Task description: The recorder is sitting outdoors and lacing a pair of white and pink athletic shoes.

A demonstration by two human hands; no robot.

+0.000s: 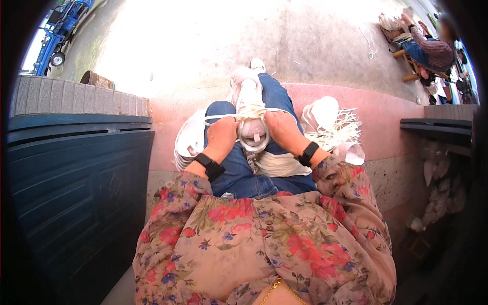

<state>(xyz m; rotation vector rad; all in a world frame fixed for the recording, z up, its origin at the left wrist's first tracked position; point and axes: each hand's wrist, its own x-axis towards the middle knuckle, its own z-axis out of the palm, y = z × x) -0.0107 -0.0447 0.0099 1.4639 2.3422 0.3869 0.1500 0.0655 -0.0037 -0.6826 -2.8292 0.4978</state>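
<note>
A pale pink-and-white shoe (250, 133) rests between my knees, its heel end with a small pull tab toward me and its toe pointing away. White lace (217, 117) crosses over it and runs sideways to both hands. On the shoe's left side, my left hand (223, 133) is closed around the lace. My right hand (283, 131) grips the lace on the opposite side, knuckles up. The fingertips are partly hidden behind the backs of the hands. Below the shoe, a bundle of cream laces (284, 165) lies across my lap.
Beside my right leg are another pale shoe (324, 109) and a heap of loose laces (345, 127). More pale pieces (187, 145) lie by my left leg. Dark blue door panels (81, 193) stand at the left. A co-worker (432, 51) sits at far right; a blue vehicle (53, 38) is far left.
</note>
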